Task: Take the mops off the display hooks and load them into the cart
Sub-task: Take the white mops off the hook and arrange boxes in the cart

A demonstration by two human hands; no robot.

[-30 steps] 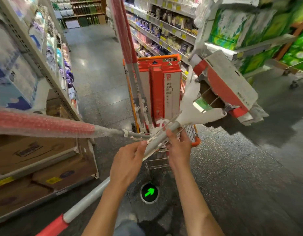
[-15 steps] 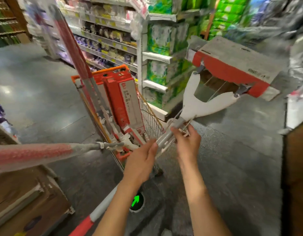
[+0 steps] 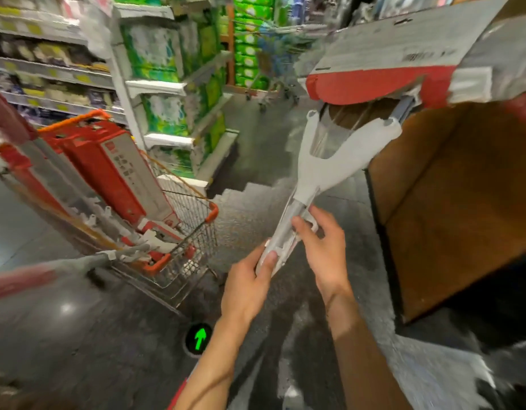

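Note:
I hold a mop (image 3: 324, 170) with a grey forked yoke and a red-and-grey boxed head at upper right. My left hand (image 3: 250, 279) grips the lower part of its shaft. My right hand (image 3: 321, 244) grips the shaft just above, near the lever. The orange wire cart (image 3: 193, 226) stands to the left of my hands. It carries several boxed mops (image 3: 117, 170), their red-and-grey heads standing upright. A mop handle (image 3: 63, 267) wrapped in plastic sticks out of the cart toward the left edge.
Shelves of green packages (image 3: 167, 93) stand behind the cart. A brown wooden display unit (image 3: 451, 202) is close on the right. Another trolley (image 3: 270, 81) is far down the aisle. A green arrow marker (image 3: 199, 339) lies on the dark floor.
The view has swung to the right. The held mop moved right, away from the cart, and both hands shifted with it. The cart now lies to the left.

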